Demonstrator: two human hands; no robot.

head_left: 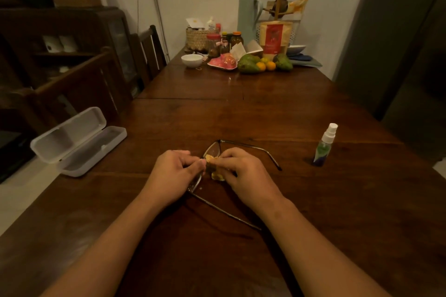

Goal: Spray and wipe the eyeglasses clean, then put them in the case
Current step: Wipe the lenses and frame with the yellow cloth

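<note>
Eyeglasses [213, 150] hang low over the bench [313, 200], left hand [173, 172] pinching the frame, right hand [242, 172] pinching a yellow cloth [216, 175] against one lens; hard rubbing could twist the frame.

The dark, thin-framed glasses [213, 149] are at centre, temples unfolded, with a crumpled yellow cloth [218, 176] pressed on what seems to be the bridge. The white case [79, 142] lies open at left. The small spray bottle [324, 146] stands upright at right.
</note>
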